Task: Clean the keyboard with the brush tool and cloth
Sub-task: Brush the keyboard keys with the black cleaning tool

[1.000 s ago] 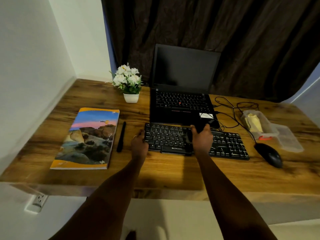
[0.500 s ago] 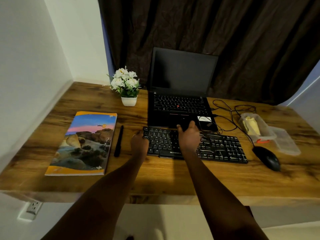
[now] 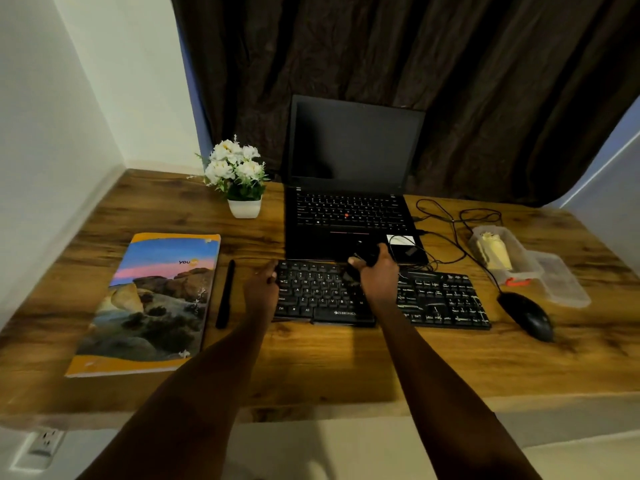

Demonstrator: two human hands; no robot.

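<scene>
The black keyboard (image 3: 445, 301) lies on the wooden desk (image 3: 311, 362) in front of a laptop. My right hand (image 3: 380, 276) hovers over the keyboard's upper middle and grips a small dark tool (image 3: 364, 255), its shape unclear in the dim light. My left hand (image 3: 260, 289) holds the keyboard's left end, fingers curled at its edge. A yellowish folded cloth (image 3: 496, 252) sits in a clear container at the right.
An open black laptop (image 3: 349, 216) stands behind the keyboard, cables (image 3: 450, 223) to its right. A black mouse (image 3: 528, 315) and clear lid (image 3: 562, 282) lie right. A black pen (image 3: 225, 294), book (image 3: 156, 299) and flower pot (image 3: 242, 181) are left.
My right hand has slid a little left over the keyboard toward its far edge. My left hand stays at the left end. The camera has shifted slightly.
</scene>
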